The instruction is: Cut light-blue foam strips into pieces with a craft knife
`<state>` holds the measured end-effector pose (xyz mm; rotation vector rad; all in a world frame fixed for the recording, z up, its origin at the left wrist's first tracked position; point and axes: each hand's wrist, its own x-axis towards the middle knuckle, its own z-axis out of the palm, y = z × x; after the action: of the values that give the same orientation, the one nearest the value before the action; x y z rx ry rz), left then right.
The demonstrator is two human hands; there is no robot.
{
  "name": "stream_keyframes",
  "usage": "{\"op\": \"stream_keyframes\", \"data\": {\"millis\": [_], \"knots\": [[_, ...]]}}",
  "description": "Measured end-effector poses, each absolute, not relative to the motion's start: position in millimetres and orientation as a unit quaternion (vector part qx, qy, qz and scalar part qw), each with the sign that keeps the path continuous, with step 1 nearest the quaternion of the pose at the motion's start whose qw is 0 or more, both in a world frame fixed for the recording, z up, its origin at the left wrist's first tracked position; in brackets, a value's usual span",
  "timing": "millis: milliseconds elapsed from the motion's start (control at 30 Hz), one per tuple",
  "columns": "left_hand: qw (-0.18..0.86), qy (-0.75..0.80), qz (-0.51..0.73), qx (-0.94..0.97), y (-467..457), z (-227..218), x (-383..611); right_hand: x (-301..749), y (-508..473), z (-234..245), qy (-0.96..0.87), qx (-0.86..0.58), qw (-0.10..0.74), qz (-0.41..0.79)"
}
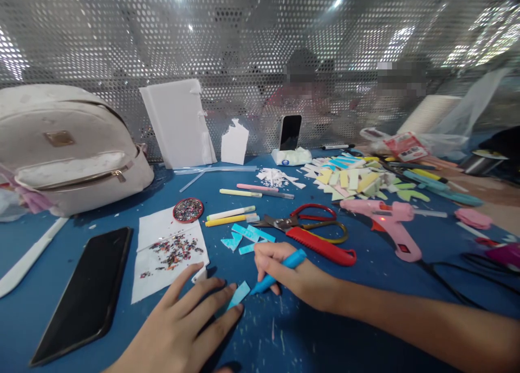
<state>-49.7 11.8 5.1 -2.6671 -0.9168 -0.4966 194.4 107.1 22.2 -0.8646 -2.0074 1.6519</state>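
Note:
My left hand (190, 316) lies flat on the blue table (365, 291), fingers spread, fingertips pressing a small light-blue foam strip (239, 294). My right hand (284, 275) is closed round a blue pen or craft knife (278, 271), its tip down at the strip's right end. More light-blue foam pieces (247, 236) lie just beyond the hands. A white sheet (162, 256) strewn with coloured glitter bits sits left of my left fingers.
A black phone (87, 291) lies at left, a beige backpack (69, 145) behind it. Red scissors (312, 221), a red cutter (323, 246), a pink glue gun (385, 221), markers (231, 216) and a heap of foam scraps (353, 180) fill the middle and right. A perforated screen (260, 47) stands behind.

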Motion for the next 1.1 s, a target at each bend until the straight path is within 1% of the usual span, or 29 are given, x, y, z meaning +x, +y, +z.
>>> {"op": "stream_keyframes", "data": {"millis": [100, 400, 500, 733, 1100], "knots": [[0.142, -0.304, -0.185, -0.924, 14, 2, -51, 196, 107, 20, -0.718, -0.317, 0.21, 0.584], [0.134, -0.332, -0.159, -0.92, 10, 8, -50, 194, 106, 22, -0.717, -0.315, 0.207, 0.586], [0.133, -0.318, -0.164, -0.924, 11, 5, -50, 194, 107, 22, -0.717, -0.321, 0.215, 0.58], [0.135, -0.327, -0.24, -0.904, 13, -6, -47, 194, 107, 22, -0.712, -0.328, 0.212, 0.583], [0.123, -0.318, -0.215, -0.915, 13, -2, -48, 194, 106, 23, -0.711, -0.337, 0.212, 0.579]]}}
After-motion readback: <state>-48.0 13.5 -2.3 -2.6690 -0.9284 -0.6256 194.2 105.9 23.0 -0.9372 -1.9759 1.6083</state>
